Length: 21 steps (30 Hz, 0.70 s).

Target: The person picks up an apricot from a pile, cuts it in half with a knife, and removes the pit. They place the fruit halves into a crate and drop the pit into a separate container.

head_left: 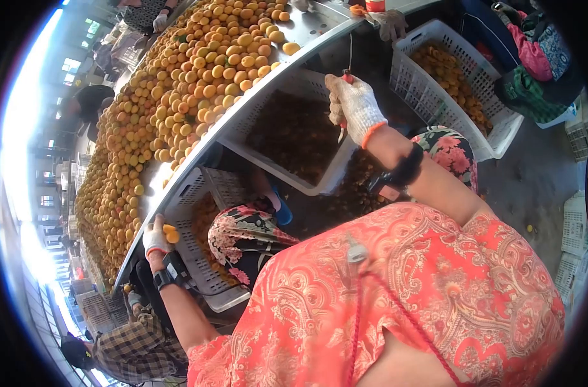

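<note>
My left hand (155,237), in a white glove, is by the table edge above the left crate. Two orange apricot halves (171,233) are at its fingers, which look curled against them. My right hand (355,106), gloved in white with an orange cuff, is raised over the middle crate. Its fingers are wrapped round a small knife (348,78) with a red handle and a thin blade pointing up. A large heap of whole apricots (207,71) covers the metal table in front of me.
A white crate of apricot pieces (207,216) stands below my left hand. The middle crate (316,188) holds dark contents, and another crate (500,151) of orange pieces is at right. Another person's gloved hand (391,24) is at the top; a person in plaid (133,342) sits lower left.
</note>
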### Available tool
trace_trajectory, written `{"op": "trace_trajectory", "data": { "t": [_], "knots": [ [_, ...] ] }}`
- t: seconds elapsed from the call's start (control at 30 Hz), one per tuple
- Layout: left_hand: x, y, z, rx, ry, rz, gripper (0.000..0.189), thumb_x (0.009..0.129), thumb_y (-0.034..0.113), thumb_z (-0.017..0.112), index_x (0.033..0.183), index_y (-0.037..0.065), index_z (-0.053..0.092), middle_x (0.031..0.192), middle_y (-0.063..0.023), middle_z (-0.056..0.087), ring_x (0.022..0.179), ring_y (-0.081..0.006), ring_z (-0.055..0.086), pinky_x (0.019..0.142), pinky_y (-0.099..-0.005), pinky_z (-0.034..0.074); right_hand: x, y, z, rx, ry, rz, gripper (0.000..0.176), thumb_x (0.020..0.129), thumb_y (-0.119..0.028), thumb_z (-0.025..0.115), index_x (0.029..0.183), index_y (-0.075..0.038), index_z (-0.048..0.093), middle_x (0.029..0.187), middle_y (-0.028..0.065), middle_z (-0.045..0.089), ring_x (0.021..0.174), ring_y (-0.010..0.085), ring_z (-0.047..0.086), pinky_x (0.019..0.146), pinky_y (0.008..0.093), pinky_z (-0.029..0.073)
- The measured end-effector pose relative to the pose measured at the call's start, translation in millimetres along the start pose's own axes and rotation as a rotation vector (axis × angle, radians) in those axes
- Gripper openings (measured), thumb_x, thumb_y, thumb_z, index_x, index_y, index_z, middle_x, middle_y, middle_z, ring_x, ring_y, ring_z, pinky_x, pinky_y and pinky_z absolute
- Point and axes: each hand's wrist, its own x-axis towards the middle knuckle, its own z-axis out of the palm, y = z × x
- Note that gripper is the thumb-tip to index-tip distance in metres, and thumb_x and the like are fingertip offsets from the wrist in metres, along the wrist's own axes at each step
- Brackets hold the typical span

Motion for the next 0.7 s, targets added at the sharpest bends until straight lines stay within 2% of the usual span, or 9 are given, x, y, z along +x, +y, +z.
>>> {"op": "trace_trajectory", "data": {
  "t": [0.03, 0.07, 0.13, 0.2, 0.27, 0.4, 0.47, 0.53, 0.7],
  "knots": [
    [5, 3, -6, 0.143, 0.074, 0.089, 0.044, 0.094, 0.036, 0.055, 0.114, -0.002, 0.063, 0.102, -0.0207, 0.067, 0.098, -0.0361, 0.061, 0.093, -0.0389, 0.046, 0, 5, 0, 0.027, 0.0, -0.004, 0.021, 0.09, -0.019, 0.07, 0.083, -0.013, 0.051, 0.057, -0.0037, 0.044, 0.039, 0.0084, 0.037, 0.037, 0.0259, 0.031],
    [15, 9, -9, 0.127, 0.189, 0.052, 0.04, 0.093, 0.033, 0.058, 0.114, -0.001, 0.064, 0.106, -0.0169, 0.068, 0.095, -0.0303, 0.063, 0.088, -0.0387, 0.048, 1, 8, 0, 0.051, 0.002, -0.007, 0.021, 0.09, -0.018, 0.07, 0.081, -0.014, 0.051, 0.057, -0.0048, 0.044, 0.038, 0.007, 0.035, 0.036, 0.0247, 0.028],
    [27, 52, -19, -0.419, 0.175, 0.257, 0.039, 0.092, 0.027, 0.062, 0.119, -0.001, 0.064, 0.109, -0.0126, 0.068, 0.098, -0.0226, 0.063, 0.089, -0.0349, 0.047, 4, 11, -1, 0.038, -0.028, 0.023, 0.019, 0.09, -0.019, 0.069, 0.083, -0.013, 0.053, 0.058, -0.0047, 0.044, 0.039, 0.0071, 0.036, 0.036, 0.025, 0.028],
    [37, 122, -24, -0.768, 0.025, 0.039, 0.037, 0.09, 0.021, 0.064, 0.12, 0.0, 0.064, 0.113, -0.0088, 0.068, 0.101, -0.0171, 0.062, 0.089, -0.0323, 0.048, 3, 14, -2, 0.008, -0.067, 0.047, 0.018, 0.091, -0.02, 0.068, 0.085, -0.013, 0.053, 0.058, -0.0049, 0.045, 0.04, 0.0071, 0.038, 0.037, 0.0254, 0.028],
    [49, 178, -8, -0.692, 0.057, 0.217, 0.034, 0.087, 0.018, 0.065, 0.118, 0.003, 0.065, 0.111, -0.0081, 0.069, 0.1, -0.0172, 0.064, 0.088, -0.0302, 0.049, 3, 14, 0, -0.003, -0.067, 0.05, 0.017, 0.092, -0.02, 0.068, 0.085, -0.013, 0.054, 0.058, -0.0053, 0.045, 0.039, 0.007, 0.038, 0.037, 0.0257, 0.028],
    [113, 219, 50, -0.2, 0.022, 0.467, 0.033, 0.084, 0.023, 0.065, 0.113, 0.008, 0.068, 0.106, -0.0155, 0.071, 0.1, -0.029, 0.068, 0.089, -0.0342, 0.052, 7, 15, 1, -0.06, -0.046, 0.085, 0.018, 0.092, -0.02, 0.068, 0.082, -0.013, 0.054, 0.057, -0.006, 0.044, 0.039, 0.0069, 0.037, 0.037, 0.026, 0.028],
    [114, 250, 61, 0.136, -0.081, 0.364, 0.038, 0.085, 0.036, 0.058, 0.106, 0.006, 0.069, 0.109, -0.0214, 0.068, 0.105, -0.0384, 0.064, 0.091, -0.0418, 0.051, 9, 12, 1, -0.154, -0.048, 0.125, 0.019, 0.092, -0.022, 0.066, 0.08, -0.013, 0.054, 0.056, -0.0063, 0.044, 0.039, 0.0073, 0.038, 0.036, 0.0269, 0.028],
    [121, 271, 66, 0.367, -0.108, 0.339, 0.037, 0.086, 0.032, 0.054, 0.107, 0.005, 0.07, 0.113, -0.0215, 0.067, 0.108, -0.0383, 0.063, 0.094, -0.0434, 0.05, 16, 19, -6, -0.168, -0.137, 0.118, 0.019, 0.093, -0.024, 0.063, 0.08, -0.013, 0.055, 0.055, -0.0054, 0.045, 0.038, 0.0092, 0.038, 0.036, 0.0285, 0.028],
    [149, 270, 74, 0.259, -0.255, 0.338, 0.042, 0.082, 0.035, 0.066, 0.115, 0.009, 0.069, 0.111, -0.0181, 0.07, 0.107, -0.0322, 0.065, 0.091, -0.0397, 0.051, 16, 12, 3, -0.274, -0.069, 0.107, 0.017, 0.093, -0.024, 0.065, 0.087, -0.012, 0.055, 0.058, -0.0043, 0.045, 0.041, 0.0087, 0.039, 0.037, 0.027, 0.03]
  ]
}}
